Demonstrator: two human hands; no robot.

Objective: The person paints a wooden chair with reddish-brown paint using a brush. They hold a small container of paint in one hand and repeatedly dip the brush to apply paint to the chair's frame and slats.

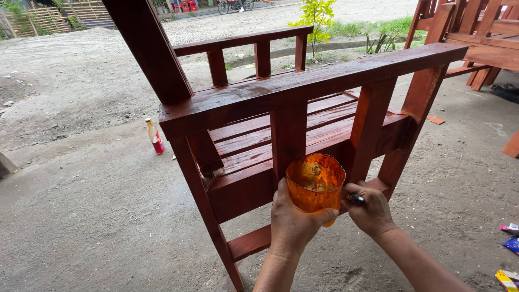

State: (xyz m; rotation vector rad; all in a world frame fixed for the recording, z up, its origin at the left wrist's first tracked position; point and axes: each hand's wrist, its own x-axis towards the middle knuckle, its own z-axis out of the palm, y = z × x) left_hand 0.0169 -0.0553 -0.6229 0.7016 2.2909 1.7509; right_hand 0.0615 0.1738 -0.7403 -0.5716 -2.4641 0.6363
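My left hand grips an orange, stain-smeared plastic cup from below, held in front of the side frame of a red-brown wooden chair. My right hand is closed around the dark handle of a brush; its bristle end is hidden behind the cup and my fingers. Both hands are low, beside the chair's vertical side slats and close to its lower rail. The chair's seat slats look glossy and wet.
A bottle with a red label stands on the concrete floor to the left of the chair. More red-brown wooden furniture stands at the top right. Coloured wrappers lie at the right edge. Gravel ground and plants lie beyond.
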